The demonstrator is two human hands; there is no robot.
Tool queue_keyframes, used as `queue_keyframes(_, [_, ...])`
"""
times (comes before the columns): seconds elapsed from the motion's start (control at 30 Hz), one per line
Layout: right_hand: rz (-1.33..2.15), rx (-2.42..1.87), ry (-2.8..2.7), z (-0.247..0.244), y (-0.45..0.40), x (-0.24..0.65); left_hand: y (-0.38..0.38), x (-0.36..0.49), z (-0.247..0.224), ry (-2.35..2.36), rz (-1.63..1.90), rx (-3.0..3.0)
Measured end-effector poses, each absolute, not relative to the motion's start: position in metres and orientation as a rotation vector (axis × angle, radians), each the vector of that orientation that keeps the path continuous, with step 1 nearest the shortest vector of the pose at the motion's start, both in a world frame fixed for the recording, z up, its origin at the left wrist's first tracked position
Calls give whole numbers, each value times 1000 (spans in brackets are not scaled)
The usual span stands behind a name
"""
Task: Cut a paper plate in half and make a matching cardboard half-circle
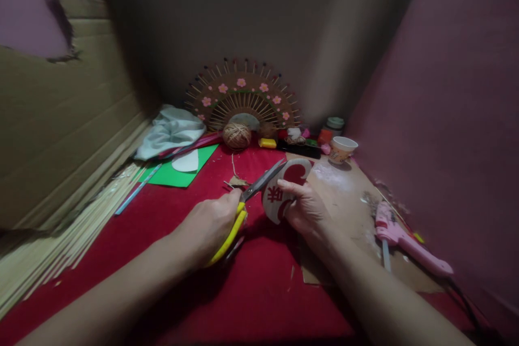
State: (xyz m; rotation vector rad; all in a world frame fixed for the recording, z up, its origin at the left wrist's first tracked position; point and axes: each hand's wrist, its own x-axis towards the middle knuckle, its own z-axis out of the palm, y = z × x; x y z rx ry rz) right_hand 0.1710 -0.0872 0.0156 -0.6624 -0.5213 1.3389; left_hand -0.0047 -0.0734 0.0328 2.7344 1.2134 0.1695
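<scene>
- While the left hand (213, 224) grips the yellow-handled scissors (263, 182), their blades lie at the upper left edge of the red-and-white piece (272, 206).
- The right hand (306, 208) pinches that piece above the red cloth (243, 303).
- Just beyond the scissors, a brown scrap (237, 180) lies on the cloth; farther back sits a twine ball (237, 136), before a flowered fan (253, 82).
- The right forearm crosses over the cardboard sheet (344, 194), with a pink glue gun (416, 250) to its right and a paper cup (344, 146) at the far end.
- Thin sticks (87, 227) and a green sheet (172, 177) lie to the left.
</scene>
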Motion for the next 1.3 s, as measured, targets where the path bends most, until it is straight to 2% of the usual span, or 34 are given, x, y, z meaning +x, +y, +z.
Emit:
queue_keyframes(0.27, [1328, -674, -257, 18, -83, 170, -78, -2, 38, 1293, 110, 2733])
queue_keyframes(0.5, [1285, -658, -405, 17, -82, 173, -76, -5, 42, 1315, 89, 2733])
queue_keyframes(0.73, [1285, -649, -483, 15, -81, 175, -74, -6, 31, 1160, 262, 2704])
queue_keyframes(1.1, [1339, -643, -505, 12, -81, 175, -73, -8, 37, 1217, 126, 2809])
queue_keyframes(1.3, [1299, -648, -583, 19, -82, 178, -71, -11, 41, 1246, 387, 2593])
